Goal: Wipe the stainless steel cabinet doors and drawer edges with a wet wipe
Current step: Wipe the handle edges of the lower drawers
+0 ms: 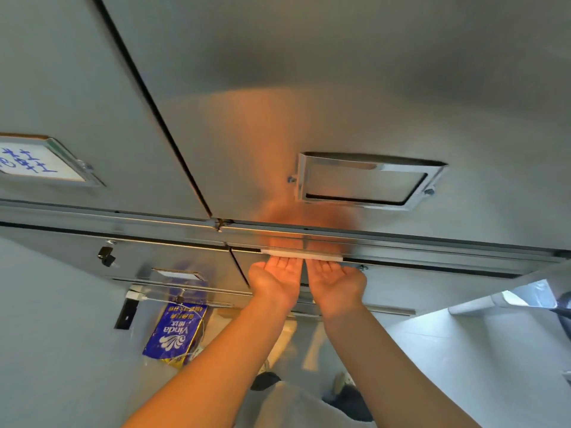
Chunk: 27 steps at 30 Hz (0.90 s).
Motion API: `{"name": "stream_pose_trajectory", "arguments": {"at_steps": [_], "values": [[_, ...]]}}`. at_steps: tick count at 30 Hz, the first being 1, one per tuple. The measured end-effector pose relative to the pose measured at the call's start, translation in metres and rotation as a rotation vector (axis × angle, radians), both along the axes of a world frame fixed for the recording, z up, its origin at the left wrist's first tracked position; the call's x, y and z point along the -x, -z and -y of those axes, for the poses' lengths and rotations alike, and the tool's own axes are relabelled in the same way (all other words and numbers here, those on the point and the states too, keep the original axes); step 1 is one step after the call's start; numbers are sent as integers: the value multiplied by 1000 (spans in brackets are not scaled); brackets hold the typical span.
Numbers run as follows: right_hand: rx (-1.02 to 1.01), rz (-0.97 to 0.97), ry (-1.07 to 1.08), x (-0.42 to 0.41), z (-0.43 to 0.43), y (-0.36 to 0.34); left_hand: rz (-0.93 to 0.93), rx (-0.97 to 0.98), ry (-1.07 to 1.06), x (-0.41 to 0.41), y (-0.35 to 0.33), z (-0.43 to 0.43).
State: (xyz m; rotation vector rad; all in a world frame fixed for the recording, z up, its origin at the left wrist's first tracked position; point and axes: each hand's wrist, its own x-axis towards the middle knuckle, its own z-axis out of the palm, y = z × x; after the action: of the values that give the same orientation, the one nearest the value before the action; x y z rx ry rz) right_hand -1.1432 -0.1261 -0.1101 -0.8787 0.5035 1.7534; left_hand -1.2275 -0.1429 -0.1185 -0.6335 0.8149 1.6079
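The thin, folded white wet wipe (321, 257) lies along the steel drawer edge (432, 246), below the right-hand stainless steel cabinet door (340, 103). The left hand (275, 281) and right hand (336, 282) press it with straight fingers (285, 262). It is likely limp, light and slippery, so flat, spread pressure suits it best.

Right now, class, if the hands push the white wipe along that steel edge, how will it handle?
Probably floppy: the wet wipe lies as a thin, flat strip pressed by the left hand and right hand. Likely light, and it should glide on the smooth drawer edge.
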Motion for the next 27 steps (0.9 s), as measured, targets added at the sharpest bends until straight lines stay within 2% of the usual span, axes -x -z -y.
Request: {"name": "stream_pose_trajectory", "arguments": {"at_steps": [13,19,27], "values": [[-42,25,124,-210,-32,-3,-78,-48,163,-211,1,-33],[-58,16,178,-261,-41,-4,-35,-42,250,-256,4,-44],[-16,53,217,-285,-49,-2,-2,-15,305,-276,7,-50]]}}
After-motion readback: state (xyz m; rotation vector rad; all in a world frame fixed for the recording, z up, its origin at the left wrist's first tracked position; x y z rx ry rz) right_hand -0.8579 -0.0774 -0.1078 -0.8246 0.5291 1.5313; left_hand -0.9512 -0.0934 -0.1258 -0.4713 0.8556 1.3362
